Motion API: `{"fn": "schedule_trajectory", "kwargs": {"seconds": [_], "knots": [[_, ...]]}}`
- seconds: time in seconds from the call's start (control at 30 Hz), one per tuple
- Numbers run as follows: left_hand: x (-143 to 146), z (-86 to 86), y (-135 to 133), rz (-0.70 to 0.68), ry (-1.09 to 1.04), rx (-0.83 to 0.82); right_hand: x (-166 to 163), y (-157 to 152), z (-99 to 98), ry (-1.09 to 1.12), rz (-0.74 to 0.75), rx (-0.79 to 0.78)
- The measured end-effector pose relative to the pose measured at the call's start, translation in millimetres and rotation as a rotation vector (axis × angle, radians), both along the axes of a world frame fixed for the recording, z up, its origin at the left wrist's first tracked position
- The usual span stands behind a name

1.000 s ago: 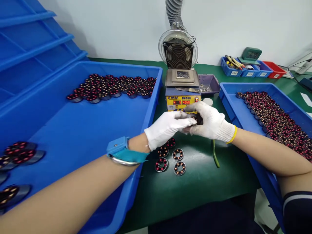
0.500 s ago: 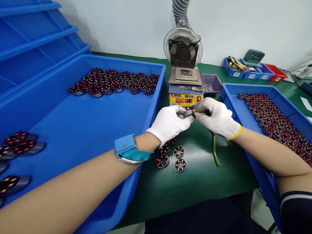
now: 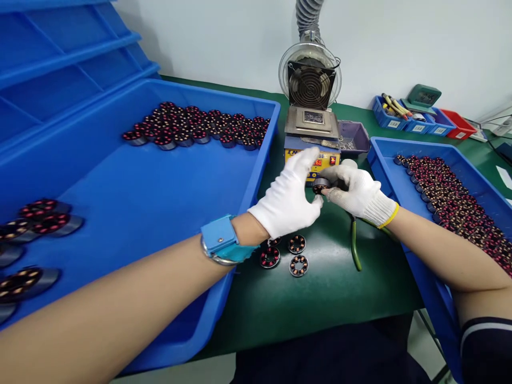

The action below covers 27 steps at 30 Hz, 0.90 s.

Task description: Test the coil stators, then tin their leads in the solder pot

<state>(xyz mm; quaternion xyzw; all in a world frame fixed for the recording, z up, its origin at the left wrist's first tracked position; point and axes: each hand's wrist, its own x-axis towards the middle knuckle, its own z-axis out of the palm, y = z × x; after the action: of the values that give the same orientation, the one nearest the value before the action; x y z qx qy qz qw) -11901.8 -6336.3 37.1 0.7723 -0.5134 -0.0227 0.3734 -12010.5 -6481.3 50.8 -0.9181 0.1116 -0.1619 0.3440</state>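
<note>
In a white glove, my right hand (image 3: 358,192) pinches a motor stator (image 3: 321,184), a grey ring with copper coils, in front of the solder pot (image 3: 312,125). My left hand (image 3: 290,200), also gloved, is open just left of that stator, its thumb and fingers spread apart. Part of the solder pot's display is hidden behind the left fingers. Below my hands, several stators (image 3: 298,265) lie flat on the green table (image 3: 320,314), some with red coils and some with copper ones. Green-handled pliers (image 3: 355,248) rest below my right hand, their jaws hidden.
A large blue tray (image 3: 160,181) at left holds many stators. Another blue tray (image 3: 378,152) at right is packed with them. Behind stand a purple bin (image 3: 362,137), small blue bins (image 3: 394,124), a red bin (image 3: 458,125) and a clock (image 3: 424,96). A fume duct (image 3: 309,16) hangs above.
My left hand has let go of the stator and opened its fingers, rising slightly. The stator now stays in my right hand, turned with its coils facing me more. The view has shifted slightly.
</note>
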Motion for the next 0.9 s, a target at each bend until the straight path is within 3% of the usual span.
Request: {"fn": "schedule_trajectory", "kwargs": {"seconds": [0.1, 0.27, 0.33, 0.5, 0.63, 0.7, 0.9], "knots": [[-2, -2.1, 1, -0.084, -0.015, 0.097, -1, 1, -0.7, -0.035, 0.02, 0.034], [3, 1.9, -1, 0.047, 0.13, 0.068, -1, 1, -3.1, -0.068, -0.074, 0.057], [4, 6.9, 0, 0.042, 0.248, 0.078, 1, -2, -5.3, -0.096, -0.109, 0.137], [7, 16.3, 2, -0.138, 0.66, 0.183, 7, -12, -5.1, -0.168, -0.15, 0.472], [12, 8.6, -4, -0.022, 0.671, -0.023, 9, -12, -0.1, -0.109, -0.172, 0.799], [12, 3.6, -7, -0.054, 0.691, -0.078, 10, -10, 0.6, -0.089, -0.157, 0.911], [8, 7.2, -3, -0.138, 0.606, 0.008, 12, -5, -0.5, -0.104, -0.171, 0.957]]}}
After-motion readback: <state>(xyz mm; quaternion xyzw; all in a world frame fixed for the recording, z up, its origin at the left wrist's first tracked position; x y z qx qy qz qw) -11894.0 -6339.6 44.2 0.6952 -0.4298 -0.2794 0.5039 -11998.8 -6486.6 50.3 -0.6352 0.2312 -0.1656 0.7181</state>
